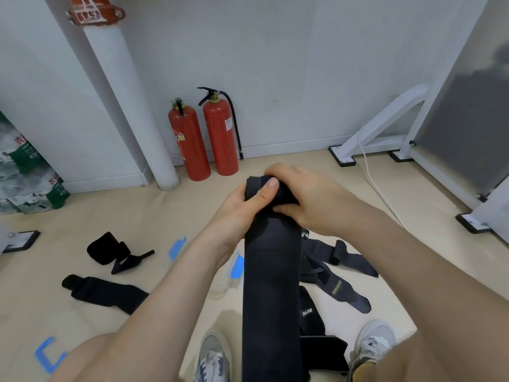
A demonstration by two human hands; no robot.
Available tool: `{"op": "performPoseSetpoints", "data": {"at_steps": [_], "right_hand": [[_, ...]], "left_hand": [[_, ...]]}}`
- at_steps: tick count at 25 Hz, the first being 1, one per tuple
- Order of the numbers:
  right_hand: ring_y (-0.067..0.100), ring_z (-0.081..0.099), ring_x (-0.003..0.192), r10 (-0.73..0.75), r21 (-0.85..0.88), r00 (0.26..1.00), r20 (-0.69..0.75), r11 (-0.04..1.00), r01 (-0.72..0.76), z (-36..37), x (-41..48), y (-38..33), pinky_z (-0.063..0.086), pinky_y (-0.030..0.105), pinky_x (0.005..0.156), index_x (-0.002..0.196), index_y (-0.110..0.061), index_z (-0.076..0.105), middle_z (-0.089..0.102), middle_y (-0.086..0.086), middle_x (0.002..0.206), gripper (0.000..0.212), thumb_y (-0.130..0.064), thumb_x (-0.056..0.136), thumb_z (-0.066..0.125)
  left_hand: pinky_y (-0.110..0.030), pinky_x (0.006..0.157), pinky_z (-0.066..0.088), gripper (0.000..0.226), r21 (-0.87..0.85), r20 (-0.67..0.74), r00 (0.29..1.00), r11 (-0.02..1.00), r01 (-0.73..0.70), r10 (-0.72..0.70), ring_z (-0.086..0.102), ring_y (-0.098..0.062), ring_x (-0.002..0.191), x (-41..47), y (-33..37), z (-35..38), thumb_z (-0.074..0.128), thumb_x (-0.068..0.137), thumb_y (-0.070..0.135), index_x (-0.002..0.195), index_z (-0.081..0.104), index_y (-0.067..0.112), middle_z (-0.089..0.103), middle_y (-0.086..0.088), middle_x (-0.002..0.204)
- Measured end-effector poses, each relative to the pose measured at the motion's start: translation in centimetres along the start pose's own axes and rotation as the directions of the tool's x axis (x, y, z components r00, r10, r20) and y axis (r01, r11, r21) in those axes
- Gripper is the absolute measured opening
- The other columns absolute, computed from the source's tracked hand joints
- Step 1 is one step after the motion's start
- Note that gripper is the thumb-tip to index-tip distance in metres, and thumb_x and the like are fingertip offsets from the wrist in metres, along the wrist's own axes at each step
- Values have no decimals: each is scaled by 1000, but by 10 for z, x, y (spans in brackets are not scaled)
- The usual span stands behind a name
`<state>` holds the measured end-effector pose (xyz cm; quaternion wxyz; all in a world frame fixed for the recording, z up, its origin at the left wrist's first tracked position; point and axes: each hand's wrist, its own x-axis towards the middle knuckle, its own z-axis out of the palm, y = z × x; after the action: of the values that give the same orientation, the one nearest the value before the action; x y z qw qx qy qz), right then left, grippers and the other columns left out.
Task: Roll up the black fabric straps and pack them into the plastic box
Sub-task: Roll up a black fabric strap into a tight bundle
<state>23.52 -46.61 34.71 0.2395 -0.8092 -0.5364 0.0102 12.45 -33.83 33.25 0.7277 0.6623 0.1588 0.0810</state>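
Observation:
A long black fabric strap (271, 285) hangs down from my hands to the bottom of the view, its top end wound into a small roll. My left hand (242, 205) grips that roll with the thumb laid over it. My right hand (305, 197) holds the roll from the other side, fingers curled round it. A partly rolled strap (108, 248) and a flat strap (104, 293) lie on the floor to the left. More loose straps (333, 268) lie in a heap behind the hanging one. A clear plastic box with blue clips (234, 267) sits on the floor, mostly hidden by my left forearm.
Two red fire extinguishers (205, 139) stand against the wall ahead, next to a white pipe (132, 106). White frame legs with black feet (385, 133) and a white cable (377, 183) are at the right. Packs of bottles (24, 172) sit left. My shoes (374, 343) show below.

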Motion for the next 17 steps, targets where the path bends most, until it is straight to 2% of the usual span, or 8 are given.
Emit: {"op": "performPoseSetpoints", "data": {"at_steps": [2,5,9,10,11,13,15,17], "right_hand": [[22,56,97,20,-42,999,40,999,-18,4,1,-2,48,39,85,132,-35,40,53,-5,106,50,-25,90,66],[14,58,106,45,207,996,78,976,-60,-5,1,0,50,36,93,128,-34,47,60,-9,117,53,-18,85,72],[6,61,110,102,492,960,261,842,-223,-29,-3,10,56,30,91,118,-45,56,65,-12,118,53,-10,83,77],[6,63,106,111,535,946,303,802,-265,-33,-4,12,58,27,85,117,-46,57,67,-10,117,51,-14,84,78],[4,66,94,120,568,934,336,765,-303,-35,-6,11,57,21,74,118,-45,58,69,-10,110,45,-21,85,77],[5,55,61,129,622,919,372,700,-350,-34,-7,12,44,16,56,122,-30,64,63,-14,77,39,-40,84,69],[5,44,56,137,655,920,367,664,-360,-30,-6,17,37,19,55,119,-18,67,53,-13,64,46,-46,83,65],[1,54,59,143,703,936,322,626,-337,-26,-6,18,42,14,55,114,-18,69,61,-13,68,31,-33,87,69]], "left_hand": [[-31,84,58,51,68,-111,994,998,-3,11,72,-16,97,1,-1,4,70,81,53,115,66,16,75,-3,105],[-27,75,57,48,45,-151,987,998,-46,52,73,-17,93,0,-2,5,74,73,47,110,67,16,75,-3,101],[-30,71,57,42,-49,-87,991,993,-106,102,72,-19,88,-1,2,1,76,71,33,107,64,15,73,-3,94],[-30,70,57,40,-74,-77,992,991,-109,103,71,-20,87,-1,1,1,77,71,28,107,64,16,72,-4,93],[-31,71,57,40,-85,-77,991,990,-111,105,71,-21,88,0,1,0,77,72,23,109,64,17,71,-4,94],[-32,74,57,38,-72,-87,990,991,-116,110,70,-25,93,1,-1,0,77,77,13,112,64,19,70,-6,98],[-33,77,58,36,-54,-86,990,991,-120,115,69,-27,99,0,-2,2,74,82,6,112,64,22,69,-7,102],[-34,77,59,35,-78,-71,994,993,-89,84,70,-25,98,0,-1,2,73,83,8,113,64,24,70,-6,104]]}}
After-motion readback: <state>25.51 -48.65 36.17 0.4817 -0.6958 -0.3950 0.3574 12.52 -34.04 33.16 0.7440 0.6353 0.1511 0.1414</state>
